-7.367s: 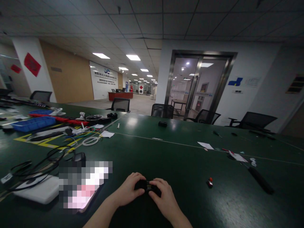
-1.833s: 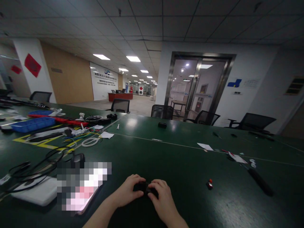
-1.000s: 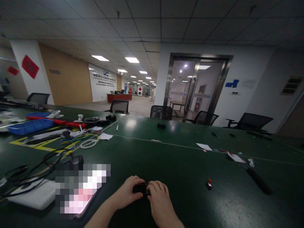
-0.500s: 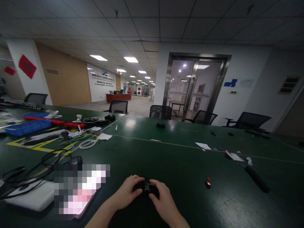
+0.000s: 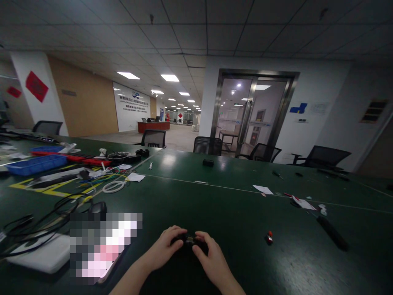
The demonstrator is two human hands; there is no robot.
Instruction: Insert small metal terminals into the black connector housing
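Both of my hands hold a small black object (image 5: 189,241) with a shiny metallic spot at its middle, low over the green table. My left hand (image 5: 166,248) is closed around its left end, thumb on the near side and fingers on the far side. Its right end is in my right hand (image 5: 212,257), thumb and forefinger bent about it. The fingers and the dark table hide much of its outline, so its kind is unclear. To the right lies a little red and dark shiny piece (image 5: 269,237), apart from my hands.
A blurred-out phone-like slab (image 5: 107,252) lies to the left, beside a white box (image 5: 41,253) and black cables (image 5: 53,215). Farther back are a blue tray (image 5: 37,164) and a coiled white cable (image 5: 113,187). A black bar-shaped handle (image 5: 332,232) rests at right.
My hands stay in nearly the same place on the black object. Its middle appears slightly turned, and my fingers have shifted a little.
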